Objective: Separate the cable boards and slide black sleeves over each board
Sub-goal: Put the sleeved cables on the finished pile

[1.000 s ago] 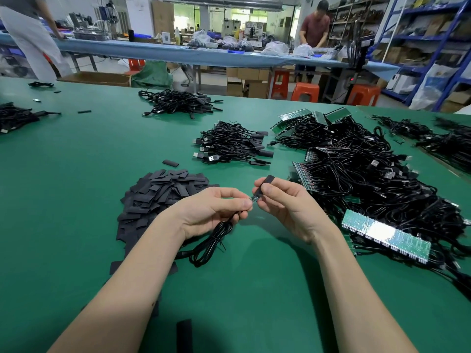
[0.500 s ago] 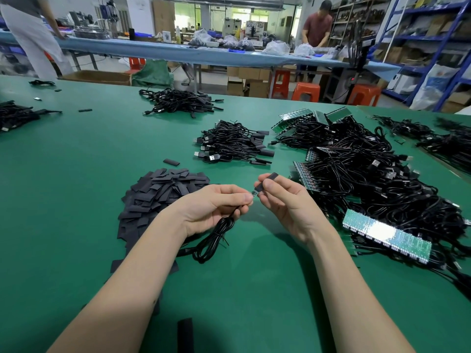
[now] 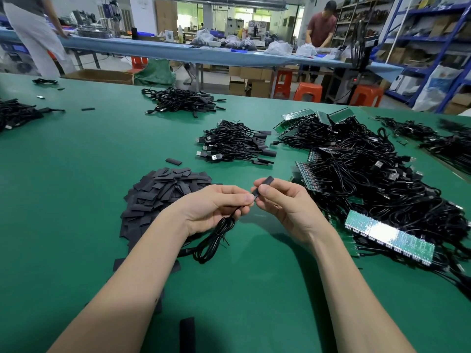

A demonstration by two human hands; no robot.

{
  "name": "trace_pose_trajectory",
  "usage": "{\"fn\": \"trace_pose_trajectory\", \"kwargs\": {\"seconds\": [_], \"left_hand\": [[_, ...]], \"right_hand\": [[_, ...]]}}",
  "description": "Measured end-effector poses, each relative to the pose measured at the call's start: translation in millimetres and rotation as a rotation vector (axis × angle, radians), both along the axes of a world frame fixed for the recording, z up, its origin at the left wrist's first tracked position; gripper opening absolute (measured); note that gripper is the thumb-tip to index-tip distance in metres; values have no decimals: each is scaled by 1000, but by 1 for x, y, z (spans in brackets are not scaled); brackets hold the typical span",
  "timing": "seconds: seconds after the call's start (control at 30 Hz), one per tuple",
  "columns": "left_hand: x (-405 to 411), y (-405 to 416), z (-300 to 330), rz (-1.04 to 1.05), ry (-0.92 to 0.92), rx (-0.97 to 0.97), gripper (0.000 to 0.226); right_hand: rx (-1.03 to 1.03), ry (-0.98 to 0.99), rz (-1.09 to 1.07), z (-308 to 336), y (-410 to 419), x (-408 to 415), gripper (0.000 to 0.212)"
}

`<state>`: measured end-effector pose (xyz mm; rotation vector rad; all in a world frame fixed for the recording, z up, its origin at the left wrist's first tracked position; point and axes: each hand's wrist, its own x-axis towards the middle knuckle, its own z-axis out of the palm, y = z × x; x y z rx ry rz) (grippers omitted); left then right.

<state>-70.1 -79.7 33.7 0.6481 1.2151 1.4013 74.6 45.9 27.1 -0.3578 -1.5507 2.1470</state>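
near: cable (image 3: 212, 239), a light, limp coil, hangs to the table (image 3: 63, 200) from the left hand (image 3: 216, 208), whose curled fingers pinch it just behind the board; the board itself is hidden. right hand (image 3: 283, 202) pinches a sleeve (image 3: 262, 186) at its lower end, upper end free. the sleeve looks thin, soft and easily flattened, so hold its edges, not its faces. beyond: sleeve pile (image 3: 165, 192), left of the hands; unseparated boards (image 3: 388, 235) among tangled cables, right; likely brittle at the joins. far: finished cables (image 3: 234, 145).
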Motion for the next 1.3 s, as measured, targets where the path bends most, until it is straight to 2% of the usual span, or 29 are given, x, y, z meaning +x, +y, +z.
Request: {"fn": "trace_pose_trajectory", "kwargs": {"seconds": [0.1,0.23,0.3,0.43,0.6,1.0,1.3], "left_hand": [[-1,-1,0,-8,-1,11,4],[0,0,-3,43,53,79,27],[1,3,-4,125,187,133,29],[4,9,-8,235,512,245,15],[4,11,-13,272,662,275,18],[6,14,-19,302,771,296,17],[9,14,-21,321,863,317,10]], "right_hand": [[-37,12,17,0,-1,-1,11],[-56,8,-9,-2,1,-3,12],[-88,11,-59,-4,3,-3,11],[-149,16,-158,-6,10,-3,11],[-245,30,-178,-8,14,-3,22],[-228,-10,-129,-10,17,0,10],[-224,-31,-97,-10,16,1,13]]}}
